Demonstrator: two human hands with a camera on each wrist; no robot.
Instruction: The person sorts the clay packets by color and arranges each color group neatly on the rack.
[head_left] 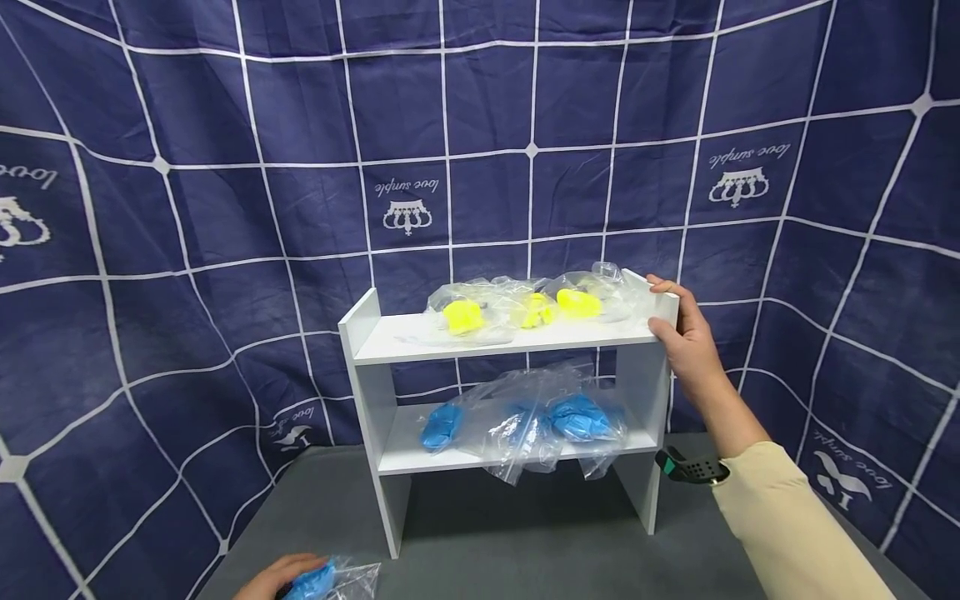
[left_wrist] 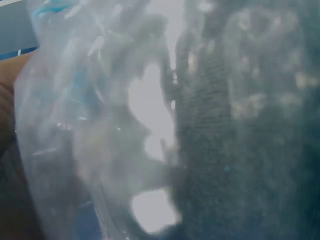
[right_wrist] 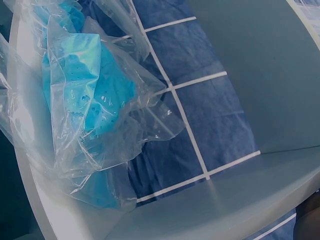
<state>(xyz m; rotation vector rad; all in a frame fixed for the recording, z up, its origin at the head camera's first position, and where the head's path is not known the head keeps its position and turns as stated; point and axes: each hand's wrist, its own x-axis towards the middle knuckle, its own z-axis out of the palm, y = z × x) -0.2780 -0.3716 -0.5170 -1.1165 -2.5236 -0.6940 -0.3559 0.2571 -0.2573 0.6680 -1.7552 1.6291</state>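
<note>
At the bottom of the head view, my left hand (head_left: 273, 577) holds a clear plastic bag with a blue lump (head_left: 313, 582) inside; part of the hand is cut off by the frame edge. Clear, shiny plastic (left_wrist: 100, 125) fills the left wrist view, blurred. My right hand (head_left: 688, 342) grips the upper right side panel of a white two-tier shelf (head_left: 517, 340), thumb in front and fingers over the top. On the upper tier lie clear bags with yellow lumps (head_left: 577, 303). Bags with blue lumps (head_left: 579, 418) lie on the lower tier, some plastic hanging over its front edge.
The shelf stands on a dark grey surface (head_left: 525, 550). Behind and on both sides hangs a navy cloth (head_left: 487, 108) with white grid lines. A black wristband (head_left: 693, 468) is around my right wrist.
</note>
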